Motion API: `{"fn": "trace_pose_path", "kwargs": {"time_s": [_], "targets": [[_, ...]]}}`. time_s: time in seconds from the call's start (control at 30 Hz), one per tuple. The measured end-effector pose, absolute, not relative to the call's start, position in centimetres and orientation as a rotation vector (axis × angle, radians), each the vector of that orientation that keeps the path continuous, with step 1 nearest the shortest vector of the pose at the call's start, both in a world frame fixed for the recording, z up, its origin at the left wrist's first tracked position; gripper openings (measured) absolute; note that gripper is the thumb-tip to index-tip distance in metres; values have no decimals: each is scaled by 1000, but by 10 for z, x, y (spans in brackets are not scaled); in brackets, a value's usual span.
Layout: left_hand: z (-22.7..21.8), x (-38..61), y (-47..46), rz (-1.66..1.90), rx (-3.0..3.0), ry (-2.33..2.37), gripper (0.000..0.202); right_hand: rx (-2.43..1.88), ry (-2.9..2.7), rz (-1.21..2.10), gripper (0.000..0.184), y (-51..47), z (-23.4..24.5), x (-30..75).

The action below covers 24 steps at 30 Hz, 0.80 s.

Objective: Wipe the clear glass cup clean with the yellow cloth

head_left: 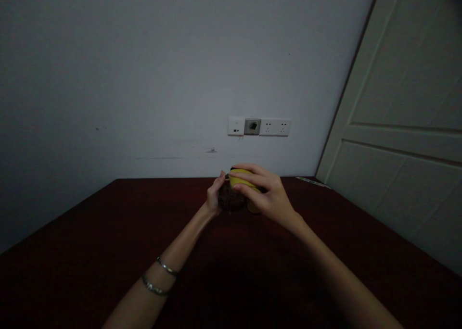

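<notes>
Both my hands meet over the far middle of a dark red table [108, 252]. My left hand [215, 196] is closed around a dark round jar-like thing [231, 200]. My right hand [265, 194] grips a yellow lid [241, 179] on top of it, fingers wrapped over the lid. Two thin bracelets [160, 277] sit on my left forearm. The light is dim, so the dark thing's details are hard to make out.
A white wall stands behind the table with a row of sockets [259, 126]. A pale panelled door [400, 127] runs along the right. A thin light strip [313, 182] lies at the table's far right corner.
</notes>
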<state>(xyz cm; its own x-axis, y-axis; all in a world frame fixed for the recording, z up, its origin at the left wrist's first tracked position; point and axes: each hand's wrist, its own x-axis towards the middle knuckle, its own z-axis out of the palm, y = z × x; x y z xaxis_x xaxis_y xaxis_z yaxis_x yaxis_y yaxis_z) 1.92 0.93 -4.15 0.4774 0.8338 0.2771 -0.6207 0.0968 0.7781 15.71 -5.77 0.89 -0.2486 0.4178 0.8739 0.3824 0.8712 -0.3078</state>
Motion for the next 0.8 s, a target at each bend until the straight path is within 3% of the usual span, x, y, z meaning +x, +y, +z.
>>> {"fn": "trace_pose_path", "kwargs": {"time_s": [0.13,0.4,0.7,0.8], "targets": [[-37,17,9,1205,1023,318,40,-664,-1722,225,18,-44,4,162],[-35,15,9,1092,1026,241,56,-528,-1832,-51,26,-58,3,153],[-39,16,9,1051,1050,178,56,-663,-1706,157,19,-50,6,158],[-37,18,8,1043,1055,193,56,-674,-1705,70,20,-52,6,158]]}}
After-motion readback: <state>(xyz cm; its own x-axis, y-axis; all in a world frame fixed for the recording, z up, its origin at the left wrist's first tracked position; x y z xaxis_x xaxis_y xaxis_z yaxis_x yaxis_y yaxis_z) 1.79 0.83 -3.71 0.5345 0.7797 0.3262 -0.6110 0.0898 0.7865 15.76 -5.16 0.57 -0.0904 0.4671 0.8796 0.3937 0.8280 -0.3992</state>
